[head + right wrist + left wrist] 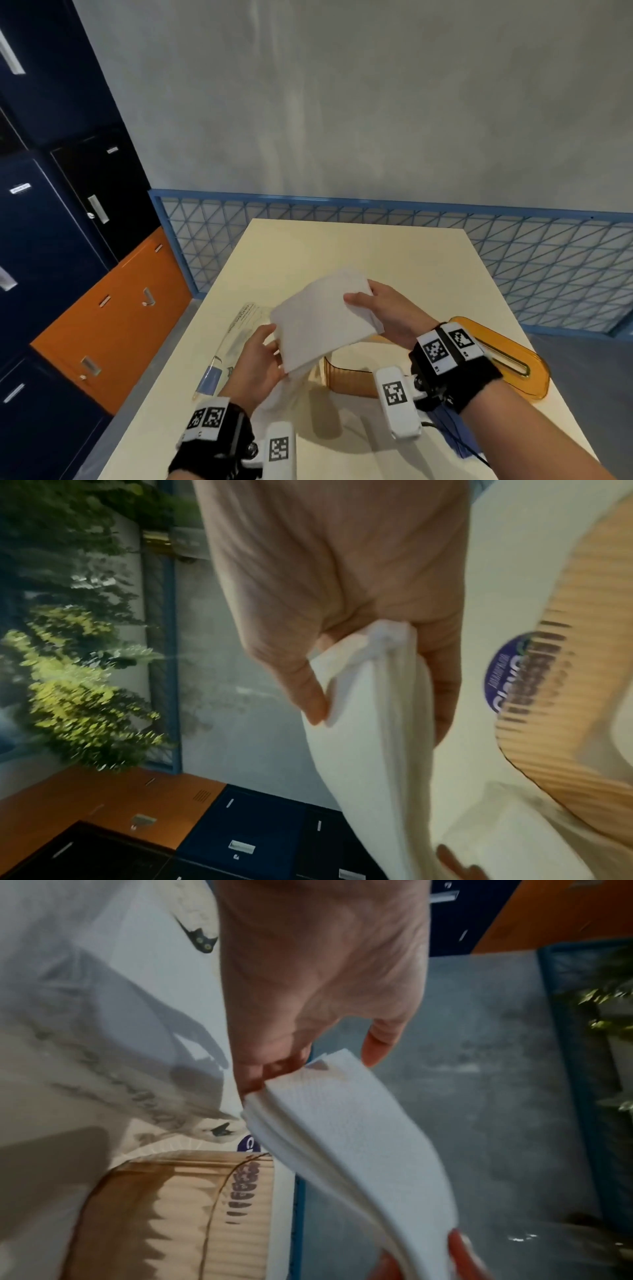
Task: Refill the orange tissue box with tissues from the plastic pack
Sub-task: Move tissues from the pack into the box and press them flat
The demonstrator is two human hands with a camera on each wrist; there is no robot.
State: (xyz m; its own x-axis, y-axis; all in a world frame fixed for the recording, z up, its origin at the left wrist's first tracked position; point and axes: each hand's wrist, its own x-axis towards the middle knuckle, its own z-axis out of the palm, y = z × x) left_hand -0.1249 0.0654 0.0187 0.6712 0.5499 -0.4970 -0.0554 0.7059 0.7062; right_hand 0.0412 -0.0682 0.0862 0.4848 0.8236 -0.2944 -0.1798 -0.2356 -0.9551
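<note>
A thick stack of white tissues [325, 318] hangs in the air above the table, bent into a slight arch. My left hand [270, 346] pinches its near left end [342, 1137], thumb on top. My right hand [370, 301] grips the far right end [369, 764], thumb over the top sheet. Directly below stands the ribbed orange tissue box [346, 377], open at the top, also seen in the wrist views [171, 1218] [565, 696]. The plastic pack [236, 339] lies flat on the table to the left.
The box's orange lid [507, 359], with a long slot, lies at the table's right edge. The cream table [359, 253] has a blue mesh fence [548, 260] behind it. Dark blue and orange lockers [113, 315] stand to the left. A blue item [452, 435] lies under my right forearm.
</note>
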